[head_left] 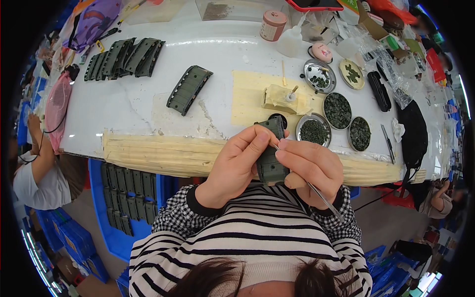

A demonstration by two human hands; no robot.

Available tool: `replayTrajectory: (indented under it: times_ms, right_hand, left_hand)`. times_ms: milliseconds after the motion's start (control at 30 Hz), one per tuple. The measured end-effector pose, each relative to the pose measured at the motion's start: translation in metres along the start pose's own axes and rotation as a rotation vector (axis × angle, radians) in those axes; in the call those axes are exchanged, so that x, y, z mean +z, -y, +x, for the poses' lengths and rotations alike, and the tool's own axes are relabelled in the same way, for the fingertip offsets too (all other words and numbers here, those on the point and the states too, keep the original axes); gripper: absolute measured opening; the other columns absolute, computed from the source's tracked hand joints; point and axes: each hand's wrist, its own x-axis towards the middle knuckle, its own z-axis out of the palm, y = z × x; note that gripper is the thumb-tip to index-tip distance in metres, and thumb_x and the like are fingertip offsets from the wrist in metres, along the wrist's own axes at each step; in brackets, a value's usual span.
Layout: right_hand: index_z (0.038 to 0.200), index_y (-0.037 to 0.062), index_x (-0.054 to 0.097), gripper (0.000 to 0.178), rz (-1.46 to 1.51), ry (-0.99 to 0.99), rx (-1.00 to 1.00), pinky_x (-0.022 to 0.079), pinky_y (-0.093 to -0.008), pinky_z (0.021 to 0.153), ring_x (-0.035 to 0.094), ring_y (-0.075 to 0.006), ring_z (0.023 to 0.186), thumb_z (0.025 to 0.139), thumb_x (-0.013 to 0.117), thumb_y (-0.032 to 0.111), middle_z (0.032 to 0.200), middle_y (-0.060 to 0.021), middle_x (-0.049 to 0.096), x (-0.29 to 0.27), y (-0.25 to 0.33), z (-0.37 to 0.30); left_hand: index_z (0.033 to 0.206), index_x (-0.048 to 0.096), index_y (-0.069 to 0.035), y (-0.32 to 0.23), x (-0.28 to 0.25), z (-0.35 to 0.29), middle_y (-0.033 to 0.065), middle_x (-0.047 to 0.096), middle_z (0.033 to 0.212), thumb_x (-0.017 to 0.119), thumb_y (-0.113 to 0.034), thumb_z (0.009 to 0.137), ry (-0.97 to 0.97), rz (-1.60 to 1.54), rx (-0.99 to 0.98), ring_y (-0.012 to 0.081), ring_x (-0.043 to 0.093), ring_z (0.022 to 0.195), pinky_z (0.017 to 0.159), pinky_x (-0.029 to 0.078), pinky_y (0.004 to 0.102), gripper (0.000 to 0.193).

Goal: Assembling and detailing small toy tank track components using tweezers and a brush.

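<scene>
Both of my hands meet in front of my chest, at the table's padded edge. Between the fingers of my left hand is a dark green, slightly curved plastic part with a toothed edge. My right hand is closed round slim metal tweezers, whose tip comes up to the part beside my left thumb. Whether a small piece sits at the tip is hidden by my fingers. Just beyond are a round tin of tiny green pieces and a small black round lid.
Another green part lies alone, and several more stand in a row at the far left. A tape-covered block and more dishes of green pieces are ahead. A blue crate of parts is below left.
</scene>
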Motion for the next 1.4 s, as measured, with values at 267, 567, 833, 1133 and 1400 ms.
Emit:
replayTrajectory:
  times_ms: [267,567,833,1133,1400]
  right_hand:
    - [0.094,-0.0014,0.069,0.011,0.143,-0.138,0.471,0.047,-0.0313,0.069,0.060,-0.0243,0.074,0.089,0.061,0.006,0.086,-0.0113,0.068,0.000,-0.014,-0.014]
    - [0.092,0.0039,0.071,0.012,-0.030,-0.088,0.545,0.043,-0.0308,0.067,0.053,-0.0212,0.073,0.088,0.067,0.014,0.080,-0.0046,0.067,0.016,-0.026,-0.021]
    - [0.091,0.0039,0.071,0.011,-0.049,-0.086,0.535,0.043,-0.0307,0.067,0.052,-0.0207,0.073,0.087,0.067,0.014,0.079,-0.0041,0.066,0.015,-0.026,-0.020]
    - [0.093,0.0007,0.070,0.018,0.153,-0.220,0.399,0.044,-0.0318,0.073,0.054,-0.0222,0.078,0.092,0.058,0.014,0.086,-0.0063,0.069,-0.003,-0.016,-0.015]
    - [0.097,-0.0035,0.068,0.022,0.523,-0.153,0.286,0.051,-0.0389,0.085,0.066,-0.0333,0.097,0.092,0.052,0.011,0.095,-0.0151,0.070,0.008,0.004,-0.009]
  left_hand:
    - [0.146,0.027,-0.007,-0.022,0.007,-0.008,0.0151,0.048,0.134,0.050,-0.003,0.094,-0.199,-0.046,0.178,0.0258,0.058,0.112,0.096,0.051,0.0397,0.057]
    - [0.139,0.039,-0.002,-0.022,-0.009,-0.007,0.0090,0.056,0.122,0.058,-0.001,0.090,-0.236,-0.335,0.155,0.0223,0.058,0.112,0.097,0.050,0.0375,0.052]
    - [0.127,0.046,-0.005,-0.020,-0.010,-0.008,0.0129,0.059,0.115,0.058,-0.002,0.090,-0.210,-0.367,0.162,0.0225,0.059,0.111,0.092,0.054,0.0376,0.039]
    - [0.124,0.048,-0.005,-0.029,-0.012,-0.012,0.0170,0.060,0.118,0.056,-0.011,0.093,-0.311,-0.282,0.138,0.0240,0.064,0.103,0.087,0.056,0.0401,0.033]
    - [0.122,0.050,-0.003,-0.026,-0.006,-0.007,0.0181,0.059,0.120,0.054,-0.013,0.094,-0.276,-0.319,0.066,0.0232,0.061,0.108,0.091,0.053,0.0359,0.030]
